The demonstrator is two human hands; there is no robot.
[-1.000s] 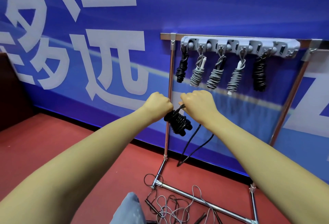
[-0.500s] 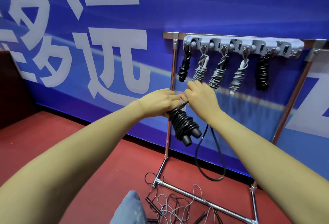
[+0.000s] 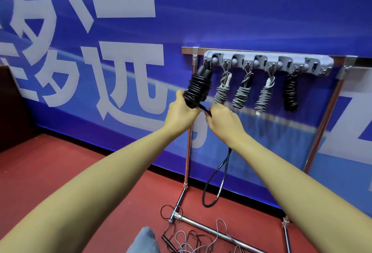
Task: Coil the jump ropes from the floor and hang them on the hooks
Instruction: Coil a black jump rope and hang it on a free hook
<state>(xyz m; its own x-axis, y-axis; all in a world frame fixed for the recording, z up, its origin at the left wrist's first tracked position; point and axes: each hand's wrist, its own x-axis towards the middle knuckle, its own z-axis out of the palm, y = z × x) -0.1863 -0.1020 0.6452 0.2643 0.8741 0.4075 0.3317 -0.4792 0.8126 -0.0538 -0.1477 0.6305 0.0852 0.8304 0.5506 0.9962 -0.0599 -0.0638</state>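
Note:
My left hand (image 3: pixel 182 110) grips the lower end of a coiled black jump rope (image 3: pixel 199 85) and holds it upright in front of the leftmost hook of the grey hook rail (image 3: pixel 267 64). My right hand (image 3: pixel 222 118) pinches the rope's free end beside the coil. A loose black loop (image 3: pixel 215 180) hangs down from that hand to just above the floor. Three grey coiled ropes (image 3: pixel 241 93) and one black coiled rope (image 3: pixel 290 93) hang on the rail. Whether a rope hangs behind the held coil is hidden.
The rail sits on a chrome rack (image 3: pixel 188 152) against a blue banner wall. Loose grey and black ropes (image 3: pixel 193 240) lie tangled on the red floor by the rack's base bar (image 3: pixel 217 232). A dark bench edge (image 3: pixel 12 108) is at the left.
Both hands rose from waist level toward the rail. The black coil swung from hanging below my left hand to pointing up at the leftmost hook. The hanging loop grew longer.

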